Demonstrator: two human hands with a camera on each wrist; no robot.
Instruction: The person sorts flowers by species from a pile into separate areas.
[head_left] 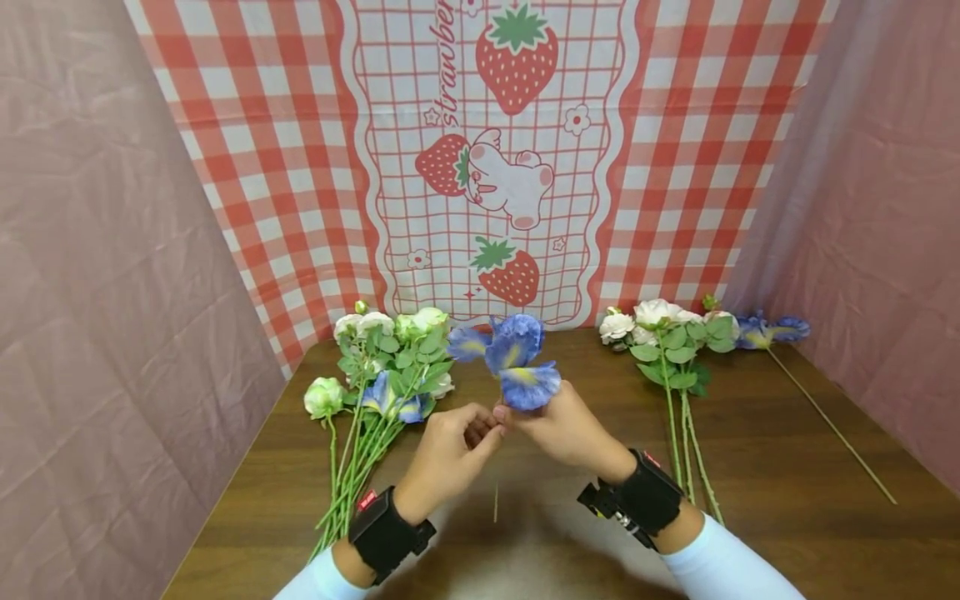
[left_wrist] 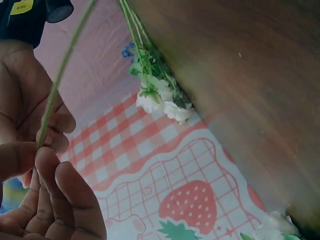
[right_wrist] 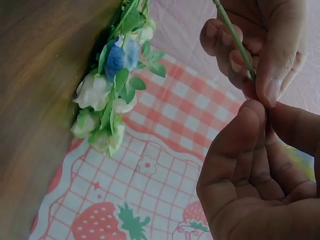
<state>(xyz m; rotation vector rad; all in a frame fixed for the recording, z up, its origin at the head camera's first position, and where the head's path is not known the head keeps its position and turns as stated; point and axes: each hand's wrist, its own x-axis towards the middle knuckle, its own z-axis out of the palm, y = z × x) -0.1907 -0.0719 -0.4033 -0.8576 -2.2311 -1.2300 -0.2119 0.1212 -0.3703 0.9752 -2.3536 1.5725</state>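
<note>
A blue iris [head_left: 517,367] with yellow-streaked petals is upright over the middle of the table in the head view. Just below its bloom, my left hand [head_left: 450,446] pinches the thin stem between thumb and forefinger. My right hand [head_left: 573,429] also grips the stem there, its fingertips meeting the left ones and its fingers partly behind the petals. The green stem [left_wrist: 61,75] runs out from the joined fingertips in the left wrist view. From the right wrist, both hands appear close together, with the bloom mostly hidden behind the right hand.
At left lies a bunch of white and pale green flowers [head_left: 375,325], with a blue iris [head_left: 381,396] among them. White flowers [head_left: 656,312] lie at right, beside another single iris [head_left: 772,332]. A strawberry-print cloth [head_left: 480,100] hangs behind the wooden table [head_left: 772,467].
</note>
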